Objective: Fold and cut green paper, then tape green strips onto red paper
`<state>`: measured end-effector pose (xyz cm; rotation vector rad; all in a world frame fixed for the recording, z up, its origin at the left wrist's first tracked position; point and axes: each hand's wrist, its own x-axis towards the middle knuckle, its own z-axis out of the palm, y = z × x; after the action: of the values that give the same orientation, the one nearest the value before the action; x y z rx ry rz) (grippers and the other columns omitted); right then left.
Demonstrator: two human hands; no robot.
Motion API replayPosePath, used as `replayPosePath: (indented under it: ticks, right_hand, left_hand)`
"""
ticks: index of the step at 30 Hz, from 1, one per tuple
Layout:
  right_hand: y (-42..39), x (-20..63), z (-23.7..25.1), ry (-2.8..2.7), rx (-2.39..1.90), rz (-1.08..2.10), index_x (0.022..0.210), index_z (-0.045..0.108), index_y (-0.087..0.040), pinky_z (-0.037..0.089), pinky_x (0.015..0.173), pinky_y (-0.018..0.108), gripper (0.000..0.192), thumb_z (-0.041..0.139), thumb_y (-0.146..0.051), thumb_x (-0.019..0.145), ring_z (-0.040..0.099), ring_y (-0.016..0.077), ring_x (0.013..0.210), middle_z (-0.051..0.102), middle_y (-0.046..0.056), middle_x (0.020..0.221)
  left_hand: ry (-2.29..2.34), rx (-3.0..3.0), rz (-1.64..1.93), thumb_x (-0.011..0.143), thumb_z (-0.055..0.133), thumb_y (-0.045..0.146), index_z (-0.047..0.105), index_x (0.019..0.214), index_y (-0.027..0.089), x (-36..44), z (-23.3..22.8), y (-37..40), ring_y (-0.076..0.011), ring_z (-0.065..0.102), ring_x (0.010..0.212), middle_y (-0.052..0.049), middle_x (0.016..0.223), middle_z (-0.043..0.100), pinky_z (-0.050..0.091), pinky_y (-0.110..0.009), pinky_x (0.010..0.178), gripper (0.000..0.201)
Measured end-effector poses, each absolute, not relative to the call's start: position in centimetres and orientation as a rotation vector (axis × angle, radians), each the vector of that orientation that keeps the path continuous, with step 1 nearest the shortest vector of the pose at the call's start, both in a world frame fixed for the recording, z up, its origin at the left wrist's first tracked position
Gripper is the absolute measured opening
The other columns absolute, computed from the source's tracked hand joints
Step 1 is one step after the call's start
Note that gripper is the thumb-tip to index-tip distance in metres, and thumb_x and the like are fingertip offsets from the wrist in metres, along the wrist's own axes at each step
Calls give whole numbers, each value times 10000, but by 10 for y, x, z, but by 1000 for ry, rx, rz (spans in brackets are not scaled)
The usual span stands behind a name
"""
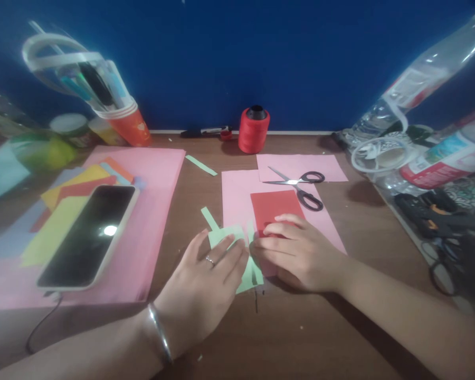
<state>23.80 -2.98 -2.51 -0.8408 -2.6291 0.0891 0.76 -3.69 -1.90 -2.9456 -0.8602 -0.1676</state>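
Light green paper (226,233) lies on the table under my left hand (211,277), whose fingers are stretched out over it. My right hand (296,253) is closed at a narrow green paper strip (250,230) along the sheet's right side; its fingertips and thumb are partly hidden. A red paper rectangle (277,206) sits just beyond and partly beneath the right hand. Pink paper (237,195) lies under the red piece. Black-handled scissors (296,182) rest with blades apart on the pink sheets. Another cut green strip (209,218) sticks out above my left fingers.
A phone (89,237) and coloured papers lie on a pink stack (158,211) at left. Behind stand a cup of pens (130,124) and a red thread spool (254,129). Plastic bottles (451,153) lean at right. A loose green strip (201,165) lies near the back.
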Motion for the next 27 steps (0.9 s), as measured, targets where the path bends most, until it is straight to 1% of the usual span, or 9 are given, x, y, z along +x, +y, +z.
replayPosePath:
  ticks: [2,4,8,12,16,20,27]
  right_hand:
    - [-30,239,-25,-2635,-818,99,905,635,-168,331,922,431,200,461,-164,807,488,212,1000,644,39,1036]
    - [-29,239,-25,-2645,-797,103,882,637,-166,339,915,427,188,470,-156,795,485,215,1003,642,37,1040]
    - [-29,239,-25,-2654,-798,135,927,624,-142,352,907,411,202,476,-139,790,483,205,1008,634,44,1042]
    - [-29,238,-25,-2654,-822,155,1001,603,-142,350,909,410,242,459,-147,807,481,205,1006,631,54,1043]
    - [-28,238,-24,-2660,-827,149,990,609,-137,338,921,421,232,467,-154,807,476,219,1012,629,50,1055]
    - [-28,238,-24,-2654,-826,160,993,612,-136,341,919,417,235,468,-163,809,480,215,1016,634,55,1048]
    - [-29,236,-23,-2641,-833,70,953,630,-142,330,921,427,222,454,-147,818,498,211,972,648,40,1012]
  left_hand:
    - [-887,-2971,-199,853,409,168,441,1253,153,6,-18,-34,-221,435,1181,-62,1286,500,159,-530,1041,401]
    - [-889,-2984,-236,858,411,179,484,1213,174,6,-17,-31,-204,443,1176,-54,1263,523,128,-510,1059,362]
    - [-854,-3007,-280,840,450,184,554,1120,211,4,-15,-26,-207,455,1170,-48,1233,548,140,-497,1063,300]
    - [-858,-3025,-261,840,450,191,525,1159,215,3,-16,-26,-210,443,1182,-52,1235,546,128,-504,1063,329]
    - [-858,-3036,-220,846,433,192,488,1203,215,2,-16,-26,-209,434,1188,-53,1252,531,102,-508,1064,361]
    - [-835,-3040,-145,832,447,196,463,1223,224,2,-17,-26,-221,405,1210,-49,1288,497,91,-540,1052,392]
    - [-809,-2986,-94,855,399,181,449,1240,196,3,-16,-29,-237,406,1205,-55,1318,465,144,-564,1028,389]
